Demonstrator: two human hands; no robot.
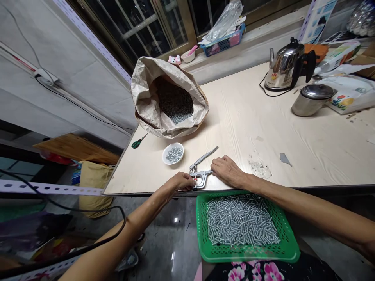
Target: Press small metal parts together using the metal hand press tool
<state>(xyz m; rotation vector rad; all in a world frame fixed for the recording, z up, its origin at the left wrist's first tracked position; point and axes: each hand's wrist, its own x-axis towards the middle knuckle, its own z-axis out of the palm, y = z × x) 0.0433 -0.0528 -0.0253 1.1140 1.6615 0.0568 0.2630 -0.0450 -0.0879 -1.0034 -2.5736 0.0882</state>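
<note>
A grey metal hand-press plier with a coil spring and a small red part lies at the table's front edge, its two handles spread apart. My left hand is closed in a pinch at the jaw end; whatever is between the fingertips is too small to make out. Fingers of my right hand are wrapped round the end of the lower handle. Just behind the tool stands a white bowl of small silvery metal pieces. Below my right forearm, a green basket holds many ribbed, screw-like metal pieces.
Behind the bowl sits a large paper sack, its mouth facing me, with metal pieces inside. Green-handled scissors lie at the left. An electric kettle and a lidded metal pot stand at the back right.
</note>
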